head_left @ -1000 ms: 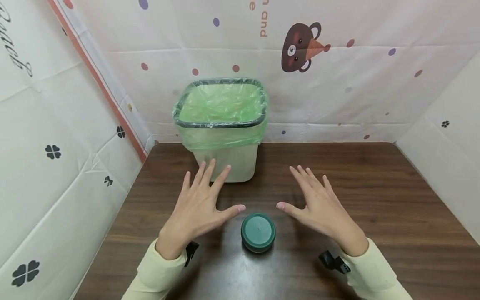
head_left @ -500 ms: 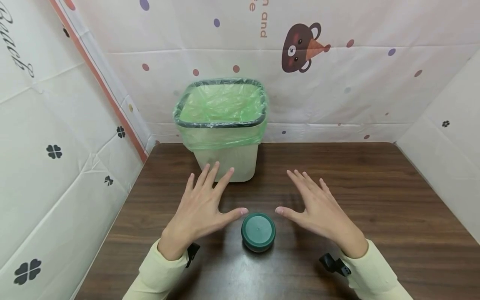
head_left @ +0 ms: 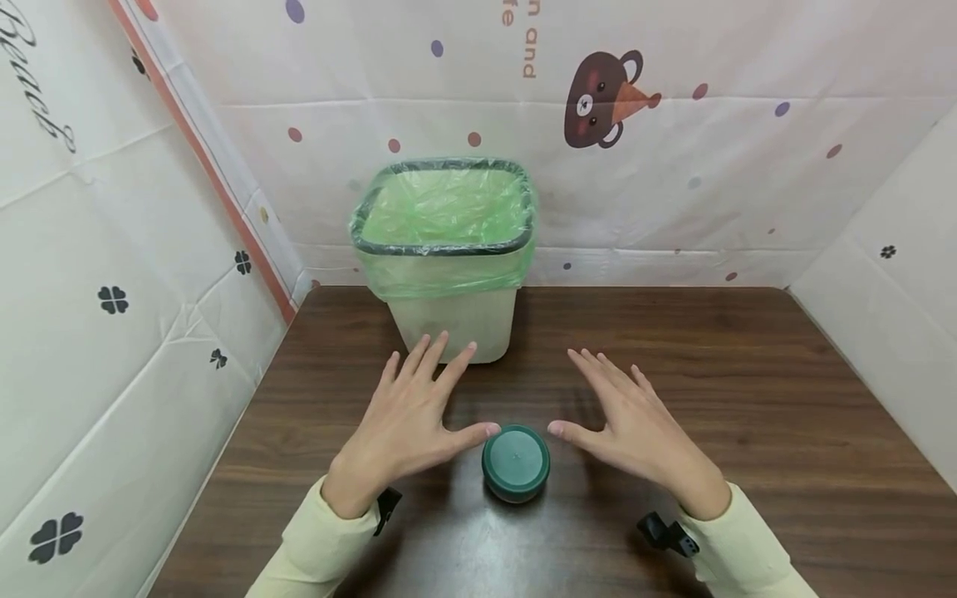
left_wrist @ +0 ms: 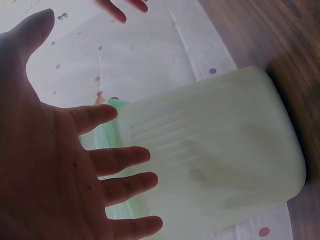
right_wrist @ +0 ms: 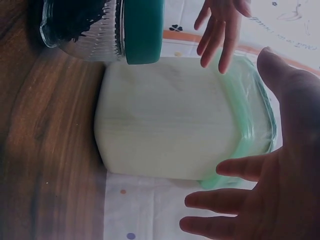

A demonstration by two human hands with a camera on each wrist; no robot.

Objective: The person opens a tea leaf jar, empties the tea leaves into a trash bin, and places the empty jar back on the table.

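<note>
A jar with a green lid (head_left: 516,459) stands upright on the brown wooden table, between my two hands. In the right wrist view its ribbed clear wall (right_wrist: 102,32) shows dark contents inside. My left hand (head_left: 407,415) hovers to the left of the jar with fingers spread, its thumb tip overlapping the lid's edge in the head view. On the other side, my right hand (head_left: 635,419) is held with fingers extended and its thumb pointing toward the lid. Neither hand holds anything.
A pale bin (head_left: 456,320) with a green plastic liner (head_left: 449,278) stands at the back left of the table (head_left: 673,332), beyond my left fingers. Printed cloth (head_left: 710,183) hangs behind and along both sides. A small black device sits at each wrist.
Both hands have drawn slightly back toward me and inward, their thumbs closer to the jar lid. The jar and bin stay in place, while the head view shifts slightly.
</note>
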